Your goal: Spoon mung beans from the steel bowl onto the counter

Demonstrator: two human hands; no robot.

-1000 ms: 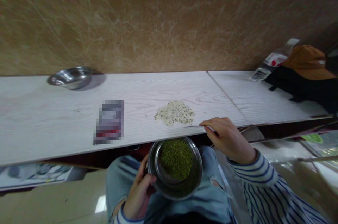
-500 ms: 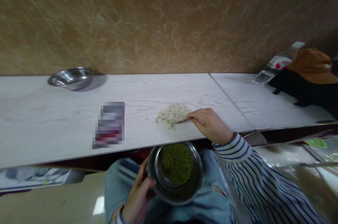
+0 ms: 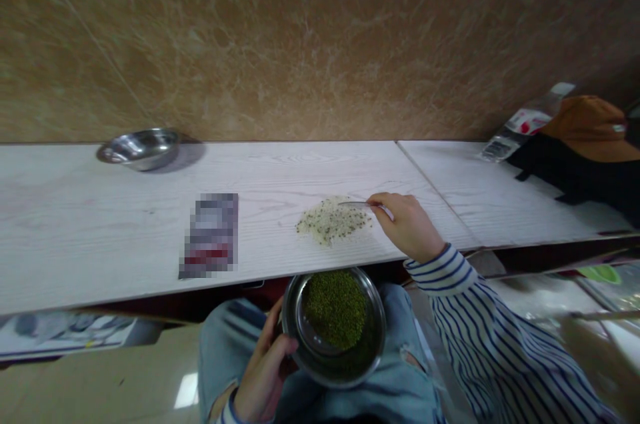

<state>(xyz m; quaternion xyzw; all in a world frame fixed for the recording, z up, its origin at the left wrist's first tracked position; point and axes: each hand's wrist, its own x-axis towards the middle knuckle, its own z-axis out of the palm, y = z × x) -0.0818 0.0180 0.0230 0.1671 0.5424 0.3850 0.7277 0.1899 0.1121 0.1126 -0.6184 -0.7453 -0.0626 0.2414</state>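
Observation:
A steel bowl (image 3: pixel 373 351) partly filled with small green beans (image 3: pixel 337 311) sits at my lap, just below the table edge. My left hand (image 3: pixel 267 364) grips its left rim, thumb on top. On the white table lies a spread pile of pale grains mixed with green beans (image 3: pixel 330 221). Over the pile's right upper part, my right hand (image 3: pixel 407 224) pinches a thin metal spoon (image 3: pixel 354 203). The spoon is seen almost edge-on, its tip pointing left; whether it touches the grains I cannot tell.
A second steel bowl (image 3: pixel 143 149) stands at the back left by the wall. A blurred-out phone-like flat object (image 3: pixel 210 235) lies left of the pile. To the right are a leaning plastic bottle (image 3: pixel 517 127), a brown cap (image 3: pixel 590 127) and black cloth (image 3: pixel 565 167).
My right hand has moved slightly up and right, lifting the spoon from the pile's lower right to its upper right. The pile looks more spread out. My left hand and bowl stay put.

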